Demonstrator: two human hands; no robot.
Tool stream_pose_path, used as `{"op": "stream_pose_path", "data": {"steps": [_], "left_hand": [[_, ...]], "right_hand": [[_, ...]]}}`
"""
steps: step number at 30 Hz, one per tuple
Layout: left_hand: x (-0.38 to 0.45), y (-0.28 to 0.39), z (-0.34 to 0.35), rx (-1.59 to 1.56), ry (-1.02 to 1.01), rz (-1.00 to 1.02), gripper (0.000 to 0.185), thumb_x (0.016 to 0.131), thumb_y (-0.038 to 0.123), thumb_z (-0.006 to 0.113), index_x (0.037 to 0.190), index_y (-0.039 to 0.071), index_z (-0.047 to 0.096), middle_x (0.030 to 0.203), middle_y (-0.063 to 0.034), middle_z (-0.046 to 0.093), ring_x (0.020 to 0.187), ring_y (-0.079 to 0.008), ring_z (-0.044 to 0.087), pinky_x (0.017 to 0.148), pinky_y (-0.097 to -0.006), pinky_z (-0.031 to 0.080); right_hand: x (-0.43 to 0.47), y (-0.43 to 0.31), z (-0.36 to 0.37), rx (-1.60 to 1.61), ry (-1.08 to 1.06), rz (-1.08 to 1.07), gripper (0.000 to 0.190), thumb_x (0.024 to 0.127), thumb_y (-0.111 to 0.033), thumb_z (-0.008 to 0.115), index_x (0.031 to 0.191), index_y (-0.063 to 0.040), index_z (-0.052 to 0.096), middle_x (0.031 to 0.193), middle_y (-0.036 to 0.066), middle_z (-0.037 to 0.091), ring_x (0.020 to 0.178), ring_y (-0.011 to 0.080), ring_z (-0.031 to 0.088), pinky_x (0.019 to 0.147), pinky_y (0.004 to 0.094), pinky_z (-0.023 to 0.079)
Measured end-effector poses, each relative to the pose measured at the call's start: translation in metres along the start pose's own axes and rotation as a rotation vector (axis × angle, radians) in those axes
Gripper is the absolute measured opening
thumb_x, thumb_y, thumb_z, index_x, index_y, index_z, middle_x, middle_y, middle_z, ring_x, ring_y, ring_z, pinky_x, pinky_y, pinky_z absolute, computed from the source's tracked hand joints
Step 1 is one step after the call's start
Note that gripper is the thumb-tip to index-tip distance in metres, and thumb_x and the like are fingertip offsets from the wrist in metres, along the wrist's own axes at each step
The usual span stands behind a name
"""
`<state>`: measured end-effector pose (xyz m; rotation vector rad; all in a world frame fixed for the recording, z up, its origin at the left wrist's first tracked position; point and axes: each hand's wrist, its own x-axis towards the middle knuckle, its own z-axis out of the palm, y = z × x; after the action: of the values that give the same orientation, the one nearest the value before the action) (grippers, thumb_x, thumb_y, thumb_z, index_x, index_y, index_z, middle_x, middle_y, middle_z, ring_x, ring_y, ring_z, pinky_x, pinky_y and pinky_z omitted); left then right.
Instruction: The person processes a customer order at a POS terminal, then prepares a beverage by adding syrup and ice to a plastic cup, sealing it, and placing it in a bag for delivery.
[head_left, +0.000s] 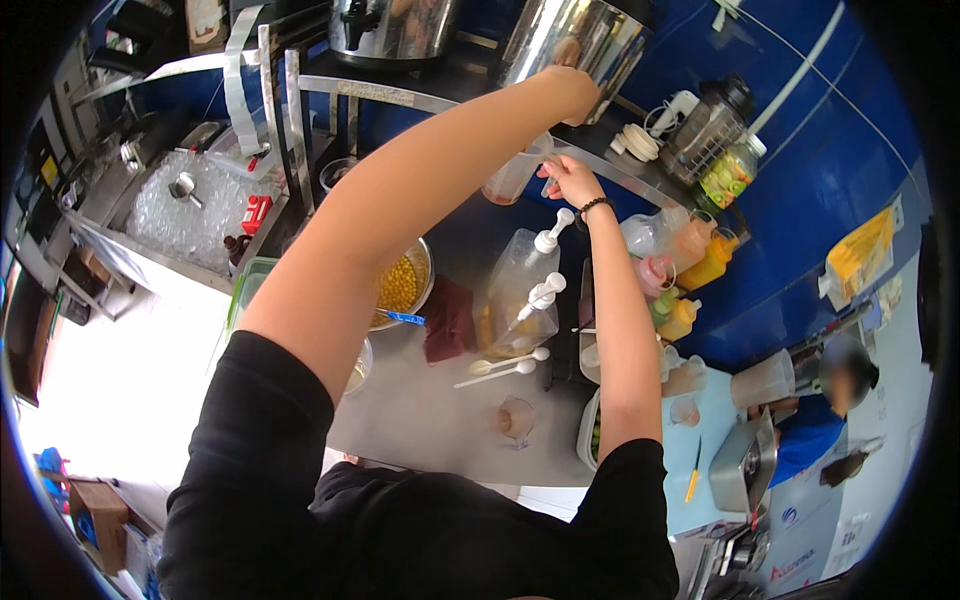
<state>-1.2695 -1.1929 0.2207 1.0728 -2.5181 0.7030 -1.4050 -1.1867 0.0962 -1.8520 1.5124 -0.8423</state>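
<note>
My right hand (571, 182), with a dark beaded bracelet at the wrist, grips the handle of a clear plastic measuring jug (510, 178). A little brownish liquid shows at the jug's bottom. My left hand (577, 94) reaches up to the lower front of a tall steel drink dispenser (536, 41), above the jug. Its fingers are turned away, and whatever they touch is hidden. Below the jug stand pump bottles (517, 292) with white pump heads. Two white long-handled spoons (499, 371) lie beside them on the steel counter (435, 420), near a small clear measuring cup (516, 417).
A steel bowl of yellow pearls (401, 285) and a dark red cloth (450, 319) lie under my left arm. Squeeze bottles (709, 259) line the wall. An ice bin (180, 202) stands left. At right, a knife (694, 471) lies near a person in blue (810, 435).
</note>
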Motion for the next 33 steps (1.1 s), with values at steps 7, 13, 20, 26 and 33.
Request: {"op": "stream_pose_path", "data": {"steps": [7, 13, 20, 26, 33], "left_hand": [[0.03, -0.005, -0.009, -0.027, -0.409, 0.053, 0.026, 0.064, 0.02, 0.065, 0.082, 0.003, 0.068, 0.089, -0.0155, 0.064, 0.084, -0.0287, 0.062, 0.072, -0.0413, 0.048], [0.039, -0.024, 0.001, -0.108, -0.434, -0.044, 0.056, 0.069, 0.037, 0.069, 0.112, 0.004, 0.057, 0.111, -0.0152, 0.057, 0.104, -0.0321, 0.054, 0.086, -0.0421, 0.043], [0.026, -0.007, -0.032, 0.061, -0.519, 0.086, 0.056, 0.073, 0.047, 0.061, 0.116, 0.011, 0.056, 0.118, -0.0102, 0.054, 0.109, -0.0303, 0.049, 0.091, -0.0416, 0.039], [0.041, -0.009, -0.024, 0.141, -0.6, 0.068, 0.065, 0.075, 0.056, 0.057, 0.12, 0.01, 0.053, 0.125, -0.011, 0.048, 0.114, -0.0333, 0.044, 0.095, -0.0447, 0.034], [0.04, -0.006, -0.026, 0.154, -0.607, 0.117, 0.065, 0.075, 0.056, 0.057, 0.12, 0.009, 0.052, 0.125, -0.011, 0.048, 0.115, -0.0336, 0.043, 0.096, -0.0445, 0.033]], "right_hand": [[0.009, 0.028, 0.009, 0.11, -0.064, 0.021, 0.021, 0.089, -0.02, 0.048, 0.094, -0.002, 0.057, 0.088, 0.005, 0.063, 0.063, 0.0114, 0.058, 0.058, 0.0252, 0.051], [0.007, 0.022, 0.013, 0.109, -0.116, 0.006, 0.019, 0.09, -0.019, 0.048, 0.094, -0.003, 0.057, 0.088, 0.005, 0.063, 0.064, 0.0111, 0.059, 0.058, 0.0241, 0.05], [0.002, 0.032, 0.006, 0.104, -0.158, 0.043, 0.02, 0.09, -0.02, 0.048, 0.1, -0.004, 0.056, 0.088, 0.006, 0.063, 0.065, 0.0108, 0.059, 0.059, 0.0234, 0.049], [-0.001, 0.041, 0.014, 0.124, -0.179, 0.063, 0.02, 0.09, -0.019, 0.047, 0.101, -0.004, 0.056, 0.089, 0.006, 0.063, 0.067, 0.0111, 0.059, 0.06, 0.0237, 0.05], [-0.002, 0.043, 0.014, 0.114, -0.176, 0.057, 0.02, 0.09, -0.018, 0.048, 0.101, -0.004, 0.056, 0.089, 0.006, 0.063, 0.068, 0.0109, 0.059, 0.061, 0.0237, 0.05]]}}
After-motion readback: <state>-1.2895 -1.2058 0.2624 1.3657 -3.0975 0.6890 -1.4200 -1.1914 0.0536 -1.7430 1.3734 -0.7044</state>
